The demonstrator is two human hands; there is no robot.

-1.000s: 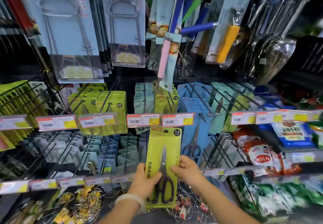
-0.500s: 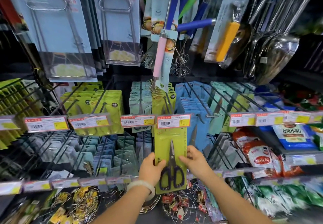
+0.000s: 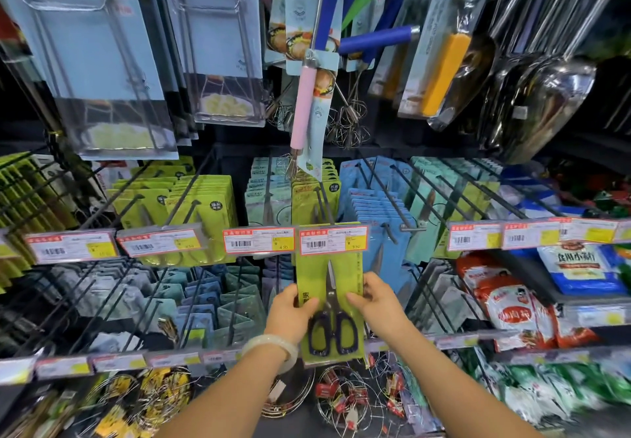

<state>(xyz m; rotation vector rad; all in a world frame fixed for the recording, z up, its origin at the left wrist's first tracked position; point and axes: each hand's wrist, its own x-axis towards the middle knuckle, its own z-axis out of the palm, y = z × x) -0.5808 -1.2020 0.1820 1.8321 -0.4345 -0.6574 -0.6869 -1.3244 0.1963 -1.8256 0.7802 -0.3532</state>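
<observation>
A green card pack with black-handled kitchen scissors (image 3: 330, 304) is held upright in front of the shelf pegs. My left hand (image 3: 290, 311) grips its left edge, thumb on the front. On the other side my right hand (image 3: 374, 299) pinches the right edge. The card's top is tucked behind a red-and-white price tag (image 3: 333, 239) on a peg holding more green scissor packs (image 3: 316, 195). A pale bangle (image 3: 273, 345) circles my left wrist.
Black wire pegs (image 3: 386, 195) jut toward me with blue, teal and green card packs. Whisks and ladles (image 3: 539, 96) hang overhead, one pink-handled whisk (image 3: 302, 106) dangling low at centre. Food bags (image 3: 512, 307) fill the right shelves; wire racks (image 3: 345, 400) lie below.
Both hands have lifted the scissors pack up and away from me, so its top now sits behind the price tag at the peg's end.
</observation>
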